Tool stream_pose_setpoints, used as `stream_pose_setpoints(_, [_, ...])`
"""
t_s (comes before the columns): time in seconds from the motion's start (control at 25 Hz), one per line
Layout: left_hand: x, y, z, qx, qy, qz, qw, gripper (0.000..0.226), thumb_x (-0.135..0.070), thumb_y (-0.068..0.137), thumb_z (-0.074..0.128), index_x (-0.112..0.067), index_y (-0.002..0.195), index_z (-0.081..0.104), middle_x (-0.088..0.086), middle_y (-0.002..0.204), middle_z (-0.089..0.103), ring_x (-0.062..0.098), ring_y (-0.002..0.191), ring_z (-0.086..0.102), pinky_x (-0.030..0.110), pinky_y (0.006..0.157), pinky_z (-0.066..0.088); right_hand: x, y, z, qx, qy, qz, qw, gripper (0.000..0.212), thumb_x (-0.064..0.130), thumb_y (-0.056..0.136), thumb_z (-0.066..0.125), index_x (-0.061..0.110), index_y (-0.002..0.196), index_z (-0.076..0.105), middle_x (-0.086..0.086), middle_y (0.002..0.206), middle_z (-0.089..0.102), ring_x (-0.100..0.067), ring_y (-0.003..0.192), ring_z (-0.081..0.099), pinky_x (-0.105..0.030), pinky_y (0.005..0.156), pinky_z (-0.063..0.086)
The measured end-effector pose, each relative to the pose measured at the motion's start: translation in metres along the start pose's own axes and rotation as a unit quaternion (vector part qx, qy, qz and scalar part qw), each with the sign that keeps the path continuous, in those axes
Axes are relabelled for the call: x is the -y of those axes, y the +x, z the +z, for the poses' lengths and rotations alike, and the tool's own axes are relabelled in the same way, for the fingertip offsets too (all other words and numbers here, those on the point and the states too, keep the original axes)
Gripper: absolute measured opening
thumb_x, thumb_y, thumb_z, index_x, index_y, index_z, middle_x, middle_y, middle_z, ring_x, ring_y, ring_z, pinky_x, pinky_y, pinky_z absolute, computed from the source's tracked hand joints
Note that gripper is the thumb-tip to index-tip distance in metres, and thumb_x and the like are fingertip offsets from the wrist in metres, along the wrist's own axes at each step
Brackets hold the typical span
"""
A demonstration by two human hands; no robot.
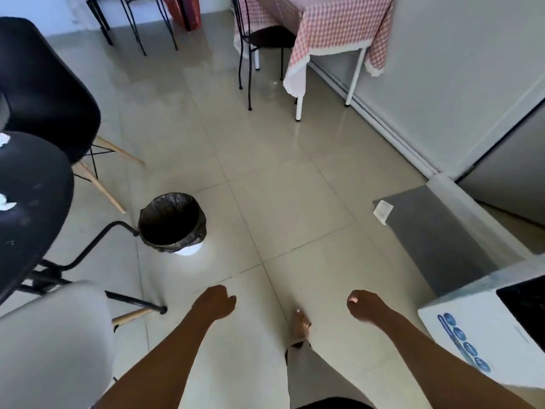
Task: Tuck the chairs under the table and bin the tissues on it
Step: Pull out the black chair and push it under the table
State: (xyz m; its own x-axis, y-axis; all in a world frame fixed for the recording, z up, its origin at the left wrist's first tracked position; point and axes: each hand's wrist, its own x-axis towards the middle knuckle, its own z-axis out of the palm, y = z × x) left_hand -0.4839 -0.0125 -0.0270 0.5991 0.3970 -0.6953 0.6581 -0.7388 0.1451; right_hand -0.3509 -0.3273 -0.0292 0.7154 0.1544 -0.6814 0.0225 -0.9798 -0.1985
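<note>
A round black table [32, 202] fills the left edge, with two crumpled white tissues on it, one [4, 140] at its far side and one [6, 202] nearer. A black shell chair [44, 84] stands behind the table and a white shell chair [56, 343] sits near me at the lower left. A small bin [172, 222] lined with a black bag stands on the floor right of the table. My left hand [216, 302] and my right hand [365, 305] hang over the floor tiles, both loosely curled with nothing in them.
A table with a pink checked cloth [333, 28] and a dark metal chair [265, 42] stand at the back. A grey mat [436, 231] with a white card lies on the right, by a white appliance [483, 326]. My bare foot [299, 323] is on the tiles.
</note>
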Motion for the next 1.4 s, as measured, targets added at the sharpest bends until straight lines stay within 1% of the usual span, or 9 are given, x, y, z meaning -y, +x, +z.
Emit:
stream_pose_setpoints(0.2, [-0.052, 0.083, -0.095, -0.011, -0.028, -0.032, 0.999, 0.050, -0.039, 0.097, 0.038, -0.001, 0.127, 0.050, 0.015, 0.137, 0.052, 0.028, 0.128, 0.048, 0.033, 0.104, 0.039, 0.057, 0.101, -0.114, 0.018, -0.037, -0.033, 0.999, 0.028, 0.018, 0.093, 0.037, 0.016, 0.106, 0.062, -0.005, 0.126, 0.062, -0.021, 0.118, 0.055, -0.019, 0.085, 0.038])
stream_pose_setpoints(0.48, [-0.069, 0.211, -0.216, -0.034, -0.082, -0.050, 0.995, 0.050, -0.038, 0.096, 0.039, 0.003, 0.117, 0.059, 0.019, 0.127, 0.062, 0.030, 0.120, 0.055, 0.032, 0.099, 0.043, 0.213, 0.239, -0.231, 0.028, -0.055, -0.115, 0.991, 0.032, 0.019, 0.095, 0.039, 0.007, 0.117, 0.060, -0.009, 0.130, 0.059, -0.022, 0.121, 0.053, -0.023, 0.098, 0.038])
stream_pose_setpoints(0.56, [-0.058, 0.258, -0.257, -0.040, -0.094, -0.062, 0.993, 0.050, -0.038, 0.097, 0.039, 0.003, 0.117, 0.059, 0.017, 0.126, 0.062, 0.029, 0.118, 0.057, 0.030, 0.098, 0.044, 0.263, 0.279, -0.257, 0.053, -0.048, -0.113, 0.991, 0.026, 0.016, 0.095, 0.038, 0.007, 0.103, 0.062, -0.013, 0.121, 0.062, -0.024, 0.106, 0.057, -0.025, 0.089, 0.042])
stream_pose_setpoints(0.64, [-0.046, 0.302, -0.305, -0.029, -0.099, -0.077, 0.992, 0.050, -0.038, 0.097, 0.038, 0.003, 0.119, 0.058, 0.017, 0.128, 0.061, 0.028, 0.119, 0.056, 0.030, 0.099, 0.043, 0.311, 0.314, -0.289, 0.094, -0.023, -0.078, 0.992, 0.019, 0.011, 0.094, 0.038, 0.010, 0.085, 0.055, -0.016, 0.101, 0.059, -0.022, 0.083, 0.053, -0.025, 0.072, 0.042])
stream_pose_setpoints(0.72, [-0.037, 0.338, -0.349, -0.028, -0.115, -0.093, 0.989, 0.050, -0.038, 0.096, 0.039, 0.003, 0.120, 0.057, 0.017, 0.130, 0.059, 0.028, 0.121, 0.055, 0.029, 0.100, 0.042, 0.350, 0.344, -0.321, 0.126, 0.023, -0.048, 0.991, 0.014, 0.005, 0.092, 0.038, 0.008, 0.090, 0.052, -0.014, 0.090, 0.056, -0.020, 0.064, 0.050, -0.024, 0.059, 0.039])
stream_pose_setpoints(0.8, [-0.032, 0.369, -0.395, -0.039, -0.128, -0.107, 0.985, 0.049, -0.038, 0.096, 0.041, 0.001, 0.123, 0.056, 0.015, 0.134, 0.056, 0.027, 0.124, 0.052, 0.028, 0.101, 0.041, 0.385, 0.376, -0.353, 0.122, 0.089, -0.037, 0.988, 0.012, 0.002, 0.091, 0.041, 0.008, 0.094, 0.050, -0.012, 0.081, 0.056, -0.015, 0.056, 0.045, -0.023, 0.055, 0.036])
stream_pose_setpoints(0.96, [-0.025, 0.437, -0.481, -0.034, -0.160, -0.117, 0.980, 0.055, -0.040, 0.097, 0.039, 0.000, 0.134, 0.046, 0.015, 0.144, 0.047, 0.027, 0.132, 0.045, 0.029, 0.108, 0.037, 0.457, 0.445, -0.407, 0.119, 0.149, -0.024, 0.981, 0.008, 0.005, 0.093, 0.044, 0.010, 0.093, 0.050, -0.008, 0.072, 0.051, -0.016, 0.054, 0.043, -0.023, 0.056, 0.034])
stream_pose_setpoints(1.2, [-0.003, 0.555, -0.610, -0.060, -0.256, -0.174, 0.949, 0.048, -0.038, 0.096, 0.043, 0.002, 0.120, 0.059, 0.020, 0.126, 0.063, 0.031, 0.115, 0.061, 0.030, 0.096, 0.048, 0.601, 0.589, -0.484, 0.144, 0.071, -0.054, 0.985, 0.011, 0.005, 0.091, 0.042, 0.014, 0.084, 0.043, -0.009, 0.075, 0.046, -0.016, 0.052, 0.035, -0.021, 0.055, 0.027])
stream_pose_setpoints(1.4, [0.024, 0.624, -0.709, -0.085, -0.323, -0.231, 0.914, 0.048, -0.038, 0.096, 0.043, -0.001, 0.123, 0.058, 0.019, 0.129, 0.061, 0.031, 0.119, 0.059, 0.033, 0.098, 0.048, 0.758, 0.677, -0.535, 0.162, -0.004, -0.106, 0.981, 0.004, 0.007, 0.091, 0.046, 0.009, 0.088, 0.048, -0.008, 0.069, 0.048, -0.017, 0.054, 0.040, -0.023, 0.055, 0.031])
